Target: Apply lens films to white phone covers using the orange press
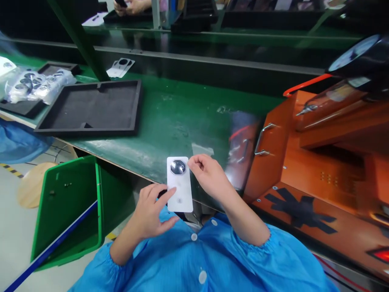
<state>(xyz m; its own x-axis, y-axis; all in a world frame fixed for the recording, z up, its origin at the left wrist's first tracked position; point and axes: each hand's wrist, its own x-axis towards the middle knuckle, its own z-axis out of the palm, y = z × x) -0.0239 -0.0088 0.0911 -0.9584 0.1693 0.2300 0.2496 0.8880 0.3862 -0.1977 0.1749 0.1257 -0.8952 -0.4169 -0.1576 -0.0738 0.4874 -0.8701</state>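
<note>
A white phone-shaped panel [182,190] with a dark octagonal lens piece [178,167] near its top lies at the bench's front edge, its lower end jutting toward my body. My left hand [150,209] is at the panel's left side. Its index fingertip rests on the white face, while the thumb stretches out below, apart from the panel. At the upper right corner my right hand [209,174] is closed, thumb and index fingertip pinched together. Whatever lies in that pinch is too small to make out.
A black tray [94,107] sits on the green bench [182,109], with bagged parts [36,85] farther left. White pieces [120,67] lie behind it. An orange machine [273,142] stands right, beside a blurred plastic bag [241,146]. A green bin [68,211] is below left. Another person's hands [133,7] show behind.
</note>
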